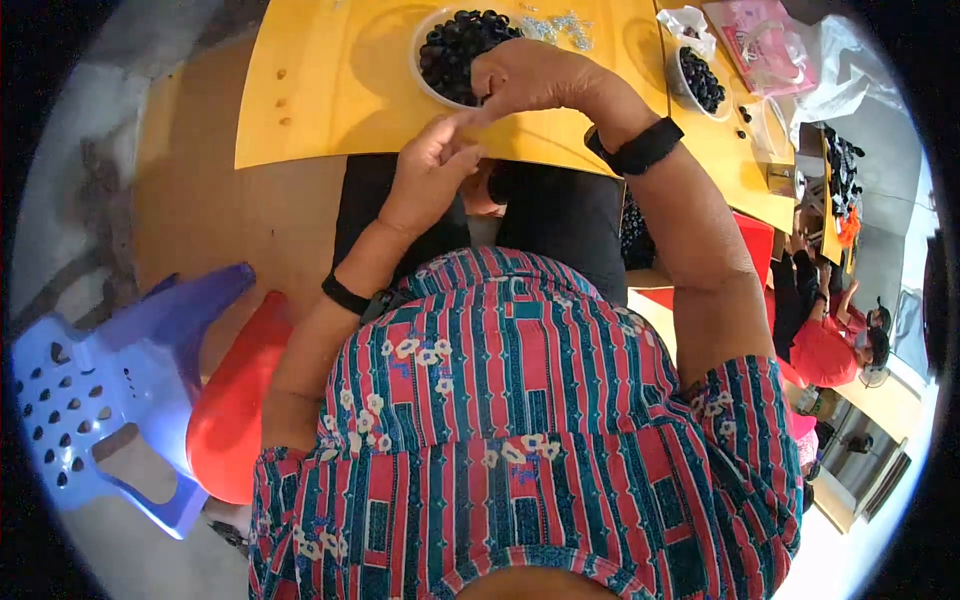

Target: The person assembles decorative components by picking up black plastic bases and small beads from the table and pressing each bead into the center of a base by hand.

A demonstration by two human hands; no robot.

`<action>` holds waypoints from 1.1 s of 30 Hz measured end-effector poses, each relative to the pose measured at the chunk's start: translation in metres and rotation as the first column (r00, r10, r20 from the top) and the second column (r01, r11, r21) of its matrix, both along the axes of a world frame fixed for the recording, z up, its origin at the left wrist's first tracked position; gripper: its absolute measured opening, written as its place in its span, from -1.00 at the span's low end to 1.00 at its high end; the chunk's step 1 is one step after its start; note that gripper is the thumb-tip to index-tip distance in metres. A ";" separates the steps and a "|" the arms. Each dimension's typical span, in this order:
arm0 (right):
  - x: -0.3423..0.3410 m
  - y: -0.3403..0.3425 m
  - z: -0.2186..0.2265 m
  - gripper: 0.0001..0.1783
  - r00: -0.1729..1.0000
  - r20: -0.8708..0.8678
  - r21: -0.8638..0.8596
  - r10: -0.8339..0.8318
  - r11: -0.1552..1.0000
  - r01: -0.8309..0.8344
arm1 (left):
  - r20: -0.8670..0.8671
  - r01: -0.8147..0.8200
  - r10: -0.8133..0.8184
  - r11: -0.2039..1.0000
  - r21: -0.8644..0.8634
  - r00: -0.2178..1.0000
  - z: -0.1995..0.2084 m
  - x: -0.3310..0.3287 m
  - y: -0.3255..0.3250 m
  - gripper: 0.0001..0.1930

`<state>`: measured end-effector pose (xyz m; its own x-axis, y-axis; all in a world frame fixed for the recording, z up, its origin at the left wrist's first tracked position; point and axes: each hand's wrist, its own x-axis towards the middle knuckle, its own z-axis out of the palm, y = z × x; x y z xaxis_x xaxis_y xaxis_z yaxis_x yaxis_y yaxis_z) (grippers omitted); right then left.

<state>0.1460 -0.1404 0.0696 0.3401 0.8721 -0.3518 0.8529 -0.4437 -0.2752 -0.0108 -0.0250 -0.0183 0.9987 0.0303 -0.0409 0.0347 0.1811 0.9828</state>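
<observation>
A round clear tub (418,62) full of small black ring-like parts (462,42) stands at the edge of the yellow table (330,90). My right hand (530,76) reaches over the tub's right side, its fingers bent and pressed together by the near rim. Just below the tub, at the table edge, my left hand (432,172) has its fingers curled, their tips close to those of my right hand. Whatever either hand pinches is too small or hidden to make out. Small shiny metal-like pieces (560,30) lie loose beyond my right hand.
Further right, another tub (700,82) of black parts stands beside a pink package (760,40) and clear plastic bags (850,75). A blue plastic chair (110,390) and a red stool (240,400) are at left. People in red (825,350) sit at the far right.
</observation>
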 end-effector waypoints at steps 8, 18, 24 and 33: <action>-0.004 0.006 -0.009 -0.47 0.996 0.078 -0.006 -0.053 0.999 0.053 | 0.017 0.019 -0.019 1.000 -0.022 1.000 0.000 0.003 0.002 -0.61; -0.006 -0.014 -0.002 -0.65 0.995 -0.060 0.218 -0.084 0.971 0.095 | 0.051 0.029 -0.032 0.998 0.048 0.998 0.000 0.006 0.005 -0.61; -0.028 -0.034 -0.010 -0.77 0.920 -0.234 0.520 -0.314 0.760 0.391 | 0.036 0.018 -0.017 0.999 -0.034 0.999 -0.001 0.008 0.006 -0.66; -0.077 -0.037 -0.033 -0.81 0.819 -0.493 0.725 -0.295 0.382 0.573 | -0.066 0.029 -0.053 0.947 -0.321 0.996 0.020 0.004 0.005 -0.75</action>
